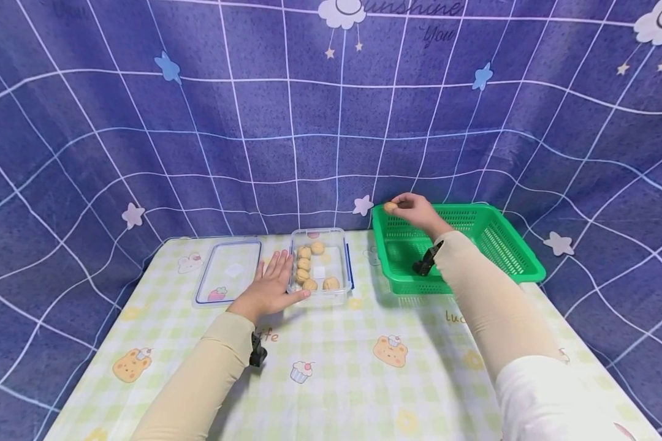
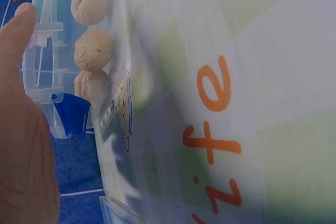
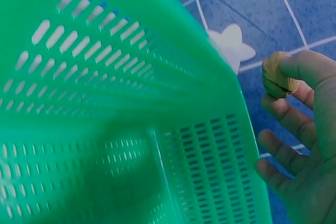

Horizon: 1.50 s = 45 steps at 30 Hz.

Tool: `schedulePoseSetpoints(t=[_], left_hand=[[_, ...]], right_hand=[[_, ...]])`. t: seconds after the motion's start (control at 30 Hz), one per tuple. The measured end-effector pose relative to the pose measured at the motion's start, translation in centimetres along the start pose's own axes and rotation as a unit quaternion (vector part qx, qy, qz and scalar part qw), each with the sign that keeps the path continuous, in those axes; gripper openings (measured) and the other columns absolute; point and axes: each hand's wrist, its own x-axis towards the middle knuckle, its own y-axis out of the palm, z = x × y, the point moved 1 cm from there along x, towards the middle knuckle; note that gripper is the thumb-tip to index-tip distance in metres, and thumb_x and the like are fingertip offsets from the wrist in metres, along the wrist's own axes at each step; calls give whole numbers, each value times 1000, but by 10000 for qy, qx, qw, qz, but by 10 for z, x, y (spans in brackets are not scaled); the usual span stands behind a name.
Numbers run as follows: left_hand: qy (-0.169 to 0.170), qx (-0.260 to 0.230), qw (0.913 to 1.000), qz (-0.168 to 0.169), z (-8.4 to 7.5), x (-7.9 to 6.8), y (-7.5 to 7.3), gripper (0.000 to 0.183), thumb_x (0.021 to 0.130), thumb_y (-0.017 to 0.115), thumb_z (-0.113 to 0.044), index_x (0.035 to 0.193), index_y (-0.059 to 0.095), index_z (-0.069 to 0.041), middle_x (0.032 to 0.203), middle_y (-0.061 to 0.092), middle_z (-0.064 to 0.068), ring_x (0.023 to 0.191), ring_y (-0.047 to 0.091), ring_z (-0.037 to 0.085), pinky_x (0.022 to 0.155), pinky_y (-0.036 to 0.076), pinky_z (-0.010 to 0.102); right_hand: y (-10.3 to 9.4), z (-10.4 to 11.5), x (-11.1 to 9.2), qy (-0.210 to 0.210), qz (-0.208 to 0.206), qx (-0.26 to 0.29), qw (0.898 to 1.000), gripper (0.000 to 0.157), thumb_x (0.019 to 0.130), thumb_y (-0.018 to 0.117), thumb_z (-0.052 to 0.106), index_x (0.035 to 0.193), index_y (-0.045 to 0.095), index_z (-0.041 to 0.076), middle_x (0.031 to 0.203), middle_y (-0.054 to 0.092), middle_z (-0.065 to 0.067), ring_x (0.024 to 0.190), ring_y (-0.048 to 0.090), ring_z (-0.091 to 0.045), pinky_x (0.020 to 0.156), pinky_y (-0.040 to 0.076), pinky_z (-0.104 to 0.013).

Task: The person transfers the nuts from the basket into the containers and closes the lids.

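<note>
Between thumb and fingers, my right hand (image 1: 419, 214) pinches a walnut (image 3: 278, 74) above the far left corner of the green basket (image 1: 388, 286). In the right wrist view the bottom of that basket shows bare slotted plastic. My left hand (image 1: 270, 286) lies with straight fingers along the left side of a clear plastic box (image 1: 339, 242), its thumb at the near edge. Several walnuts (image 1: 303, 264) sit in the box, most in a column on the left, one at the near right. The left wrist view shows walnuts (image 2: 93, 51) through the box wall.
A clear lid (image 1: 228, 269) with a blue seal lies on the patterned tablecloth (image 1: 342, 355), left of the box. Blue locking flaps (image 1: 350, 266) hang at the box's sides. Behind the table hangs a blue gridded curtain (image 1: 254, 153).
</note>
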Motion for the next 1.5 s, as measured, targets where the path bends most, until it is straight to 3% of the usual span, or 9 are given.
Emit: schedulePoseSetpoints(t=[0.3,0.5,0.8,1.23,1.5], left_hand=[[-262,-33,9995,161,-1,-1,-2,103,96,41,-72,162,1,-4,168,-11,18,154,-16,34,118,-14,63],[-406,164,9987,242,-2,-1,-3,104,95,40,-74,163,0,-7,168,-12,16,153,-16,36,116,-9,69],[-520,135,9981,301,-1,1,0,103,95,39,-75,163,-1,-10,168,-13,15,153,-19,34,115,-11,70],[-497,75,9983,282,-3,0,-5,100,97,44,-69,163,0,-9,168,-10,17,154,-14,38,113,-12,73],[-504,103,9983,277,-2,0,-4,100,97,43,-71,163,-1,-10,168,-10,16,154,-15,37,113,-12,73]], right_hand=[[21,11,2,-223,70,9,9997,40,96,70,29,123,63,1,124,66,-23,116,61,-35,95,51,-50],[39,23,2,-281,160,72,9995,35,96,70,25,123,63,3,120,67,-20,112,63,-32,93,52,-46],[67,30,9,-472,145,108,9987,31,96,70,16,119,64,-3,114,69,-21,105,65,-28,84,53,-32],[94,43,8,-754,355,213,9963,31,95,70,12,120,65,-6,112,70,-23,104,66,-31,92,54,-39],[104,42,9,-713,446,172,9963,29,94,71,12,119,66,-3,110,70,-19,103,66,-28,93,54,-39]])
